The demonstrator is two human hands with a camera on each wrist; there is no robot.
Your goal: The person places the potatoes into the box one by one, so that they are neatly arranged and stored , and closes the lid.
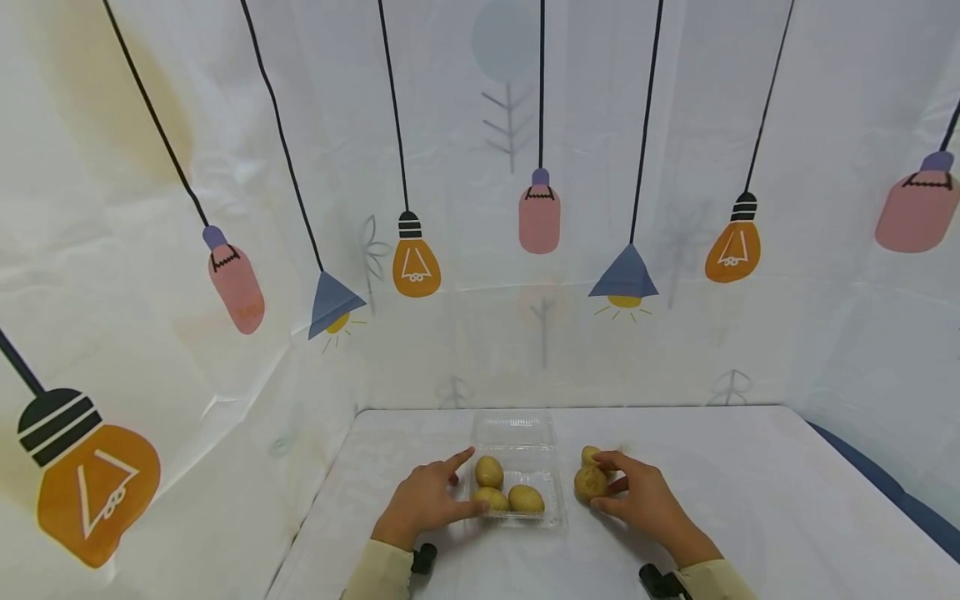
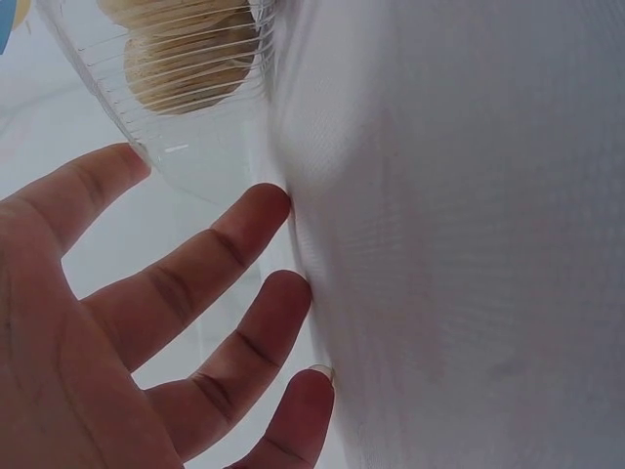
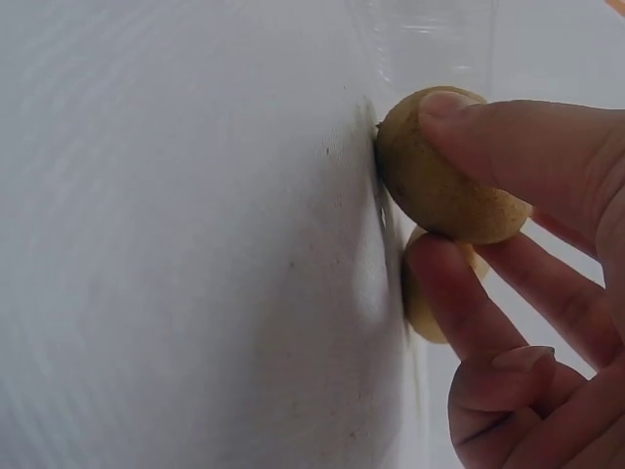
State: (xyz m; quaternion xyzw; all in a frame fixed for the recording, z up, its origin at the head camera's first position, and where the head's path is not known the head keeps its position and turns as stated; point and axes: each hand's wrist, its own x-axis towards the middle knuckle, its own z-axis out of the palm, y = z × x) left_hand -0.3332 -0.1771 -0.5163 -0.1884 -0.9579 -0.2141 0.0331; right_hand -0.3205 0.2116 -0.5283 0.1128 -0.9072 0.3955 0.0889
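A clear plastic clamshell box [image 1: 557,493] stands on the table with its lid laid back, three potatoes [image 1: 527,499] inside. My left hand [image 1: 427,498] is at the box's left side, fingers spread, thumb at the near rim and index finger along the side. In the left wrist view its fingertips [image 2: 266,200] are right at the box wall and the cloth. My right hand [image 1: 643,498] pinches a potato [image 3: 444,176] between thumb and fingers, low at the cloth to the right of the box. Behind it sits another potato [image 1: 590,455], partly hidden by the fingers in the right wrist view.
A white cloth covers the table [image 1: 750,500], with small dirt specks near the right hand. White curtains printed with hanging lamps [image 1: 626,271] rise behind and on the left. Something dark blue [image 1: 885,475] shows beyond the table's right edge.
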